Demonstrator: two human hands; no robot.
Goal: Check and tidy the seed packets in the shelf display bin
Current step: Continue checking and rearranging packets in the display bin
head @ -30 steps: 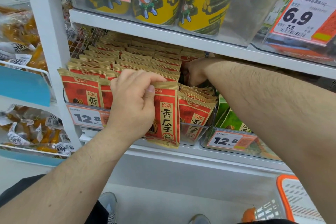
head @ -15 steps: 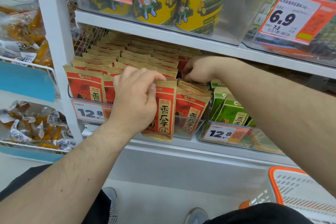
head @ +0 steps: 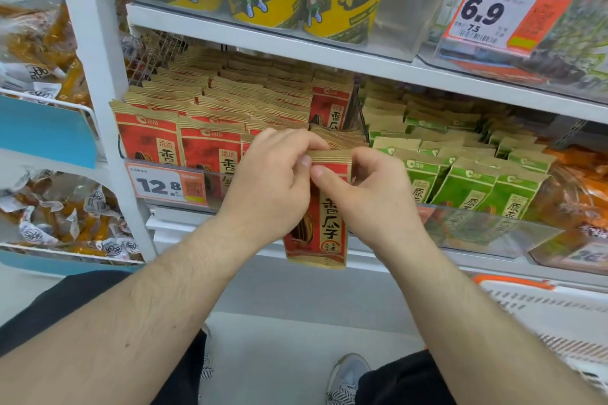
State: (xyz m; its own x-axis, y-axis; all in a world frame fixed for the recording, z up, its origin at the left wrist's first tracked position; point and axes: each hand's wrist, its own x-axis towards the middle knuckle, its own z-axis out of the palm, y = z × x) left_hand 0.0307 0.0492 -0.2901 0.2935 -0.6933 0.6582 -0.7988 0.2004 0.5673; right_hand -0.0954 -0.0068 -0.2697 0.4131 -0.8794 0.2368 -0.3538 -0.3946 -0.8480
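The right hand has been withdrawn from the rear of the red rows, where it was reaching half a second ago, and is now brought to the front, pinching the top edge of a red seed packet between thumb and forefinger. The left hand is kept on the same packet, its fingers curled over the top seam from the other side. The packet is thus held by both hands, upright, in front of the clear display bin and hanging below the bin's front lip rather than seated in it.

The packet is judged to be under inspection or being squared before return. The gap it belongs to appears to lie at the right end of the red stock, just beside the divider that separates it from the green packets; several red packets behind the hands are seen leaning. The remaining red rows are noted as fairly even.

The tidying is assessed as part done. A price tag reading 12.8 is fixed to the bin front. Risk noted: the loose packet could be seated crooked against the leaning ones.
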